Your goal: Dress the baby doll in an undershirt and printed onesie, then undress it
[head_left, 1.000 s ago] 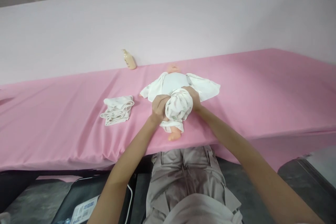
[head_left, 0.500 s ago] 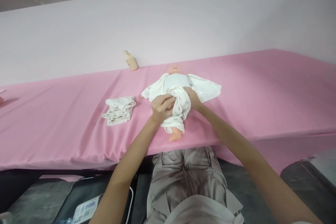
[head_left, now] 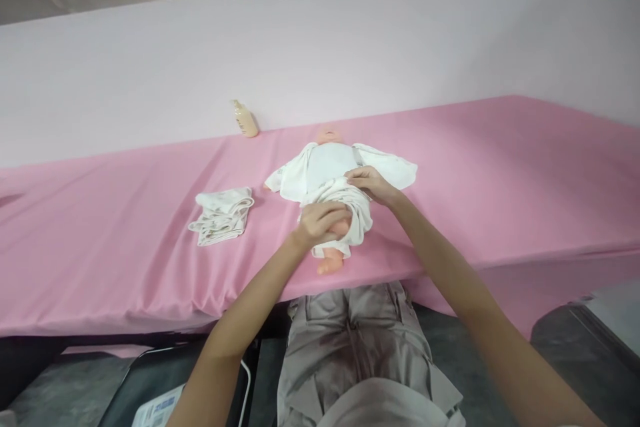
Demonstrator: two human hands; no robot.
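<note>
A baby doll (head_left: 327,136) lies on its back on the pink table cover (head_left: 475,173), its head towards the far wall, dressed in a white garment (head_left: 325,167) spread open at both sides. My left hand (head_left: 320,223) is closed round one doll leg, just above the bare foot (head_left: 327,261) near the table's front edge. My right hand (head_left: 369,183) pinches the white trousers (head_left: 357,217) at the doll's waist, fingers bent on the cloth.
A folded white cloth (head_left: 221,215) lies left of the doll. A small beige bottle (head_left: 245,119) stands at the back by the pale wall. Below the table edge I see my own lap in grey trousers and a dark tray with a label at lower left.
The doll's raised, bunched legs have come down flat. My left hand slid from the side of the bundle down onto a leg; my right hand moved up to the waist.
</note>
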